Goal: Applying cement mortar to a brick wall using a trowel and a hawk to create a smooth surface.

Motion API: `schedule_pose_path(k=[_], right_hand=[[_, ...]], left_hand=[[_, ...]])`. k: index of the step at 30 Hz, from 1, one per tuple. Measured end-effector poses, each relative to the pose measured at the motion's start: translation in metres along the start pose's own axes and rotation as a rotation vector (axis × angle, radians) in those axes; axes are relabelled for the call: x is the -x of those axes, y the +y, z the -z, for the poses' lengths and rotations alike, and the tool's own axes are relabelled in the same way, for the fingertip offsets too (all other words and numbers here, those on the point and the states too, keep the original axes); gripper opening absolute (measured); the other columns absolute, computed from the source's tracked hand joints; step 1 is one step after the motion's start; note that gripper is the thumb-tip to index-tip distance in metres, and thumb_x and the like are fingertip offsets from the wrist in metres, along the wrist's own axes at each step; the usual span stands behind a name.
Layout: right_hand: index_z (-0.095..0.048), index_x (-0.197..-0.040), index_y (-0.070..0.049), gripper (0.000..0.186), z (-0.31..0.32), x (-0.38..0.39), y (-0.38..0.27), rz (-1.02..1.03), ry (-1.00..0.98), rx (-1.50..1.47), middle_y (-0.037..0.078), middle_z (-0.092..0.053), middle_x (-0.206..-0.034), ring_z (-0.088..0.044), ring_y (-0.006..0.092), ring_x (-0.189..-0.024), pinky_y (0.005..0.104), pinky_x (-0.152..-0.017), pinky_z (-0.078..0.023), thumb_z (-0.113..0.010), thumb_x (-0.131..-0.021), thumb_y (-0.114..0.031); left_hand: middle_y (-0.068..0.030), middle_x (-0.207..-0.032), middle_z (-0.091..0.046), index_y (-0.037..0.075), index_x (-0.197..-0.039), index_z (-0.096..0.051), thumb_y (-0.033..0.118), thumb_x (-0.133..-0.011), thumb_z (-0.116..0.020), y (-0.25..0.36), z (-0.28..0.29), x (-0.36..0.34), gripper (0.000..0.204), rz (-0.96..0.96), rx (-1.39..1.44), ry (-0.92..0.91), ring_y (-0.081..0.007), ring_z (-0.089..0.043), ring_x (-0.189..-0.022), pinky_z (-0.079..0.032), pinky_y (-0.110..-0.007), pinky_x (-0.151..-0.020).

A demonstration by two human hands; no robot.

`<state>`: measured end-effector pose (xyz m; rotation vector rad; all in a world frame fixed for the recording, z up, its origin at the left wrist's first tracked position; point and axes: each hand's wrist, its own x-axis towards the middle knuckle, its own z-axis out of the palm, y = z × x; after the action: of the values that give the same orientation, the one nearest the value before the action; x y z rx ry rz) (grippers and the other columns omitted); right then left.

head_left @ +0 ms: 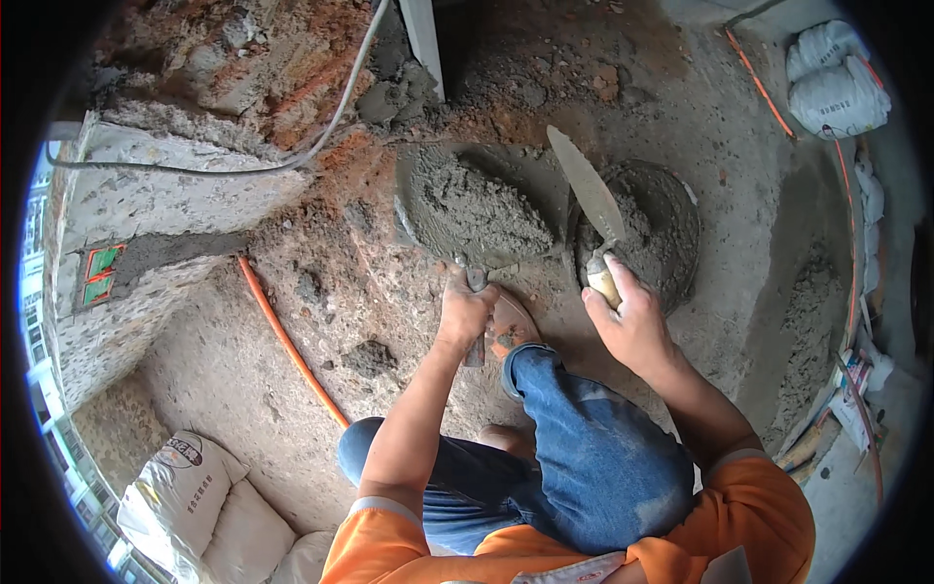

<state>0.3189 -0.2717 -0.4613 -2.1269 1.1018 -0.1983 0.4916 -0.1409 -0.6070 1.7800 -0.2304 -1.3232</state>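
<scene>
Orange pipe point(288, 343) left of hands; sacks point(199, 506) behind.

hawk handle point(476, 336): mostly hidden inside the left hand point(464, 310)
sacks point(199, 506): cut off by the rim (lower left)

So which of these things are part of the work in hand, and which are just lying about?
In use:
left hand gripping the mortar board
right hand gripping the trowel
bucket of mortar

Lying about:
orange pipe
grey cable
white sacks, lower left
white bags, top right
</scene>
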Motion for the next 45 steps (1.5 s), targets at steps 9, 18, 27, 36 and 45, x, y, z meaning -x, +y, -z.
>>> schedule_pose_path(k=[9, 18, 27, 36, 45], right_hand=[[-0.055, -0.114, 0.011, 0.042, -0.035, -0.033, -0.021, 0.193, -0.214, -0.063, 0.031, -0.064, -0.090, -0.065, 0.0434, -0.085, 0.0462, -0.076, -0.052, -0.062, -0.085, -0.018], [-0.068, -0.099, -0.010, 0.025, 0.019, -0.080, 0.024, 0.673, -0.107, 0.489, 0.005, -0.058, -0.078, -0.062, 0.0251, -0.073, 0.0377, -0.063, -0.051, -0.072, -0.076, -0.019], [-0.067, -0.091, -0.013, 0.026, -0.014, -0.129, 0.021, 0.891, 0.121, 0.471, 0.002, -0.056, -0.079, -0.059, 0.0228, -0.074, 0.0348, -0.063, -0.050, -0.077, -0.068, -0.016], [-0.065, -0.089, -0.013, 0.026, -0.040, -0.175, 0.015, 0.949, 0.274, 0.395, 0.002, -0.057, -0.084, -0.059, 0.0224, -0.076, 0.0345, -0.064, -0.051, -0.077, -0.067, -0.014], [-0.071, -0.111, -0.009, 0.045, -0.020, -0.302, -0.012, 0.432, -0.275, 0.290, 0.014, -0.071, -0.101, -0.068, 0.0231, -0.088, 0.0351, -0.076, -0.052, -0.073, -0.076, -0.037]], left_hand=[[-0.0037, -0.060, -0.054, 0.002, -0.087, -0.051, 0.010, -0.082, -0.064, 0.023, 0.001, 0.001, 0.016, -0.009, 0.205, 0.188, -0.0136, -0.050, -0.045, -0.044, -0.029, -0.041], [-0.0068, -0.062, -0.057, -0.004, -0.094, -0.054, 0.010, -0.079, -0.061, 0.041, 0.031, 0.013, 0.022, -0.028, 0.207, 0.226, -0.0156, -0.055, -0.045, -0.046, -0.031, -0.043], [-0.0112, -0.065, -0.061, -0.008, -0.099, -0.054, 0.018, -0.081, -0.067, 0.029, 0.024, 0.044, 0.034, -0.054, 0.051, 0.235, -0.0182, -0.059, -0.048, -0.049, -0.033, -0.047], [-0.0095, -0.062, -0.058, -0.006, -0.101, -0.053, 0.014, -0.079, -0.062, 0.025, 0.030, 0.001, 0.032, -0.037, 0.159, 0.286, -0.0182, -0.057, -0.046, -0.048, -0.032, -0.045], [-0.0056, -0.056, -0.054, 0.001, -0.086, -0.051, 0.009, -0.081, -0.059, 0.015, 0.030, -0.020, 0.012, 0.037, 0.252, 0.321, -0.0157, -0.051, -0.040, -0.042, -0.030, -0.039]])
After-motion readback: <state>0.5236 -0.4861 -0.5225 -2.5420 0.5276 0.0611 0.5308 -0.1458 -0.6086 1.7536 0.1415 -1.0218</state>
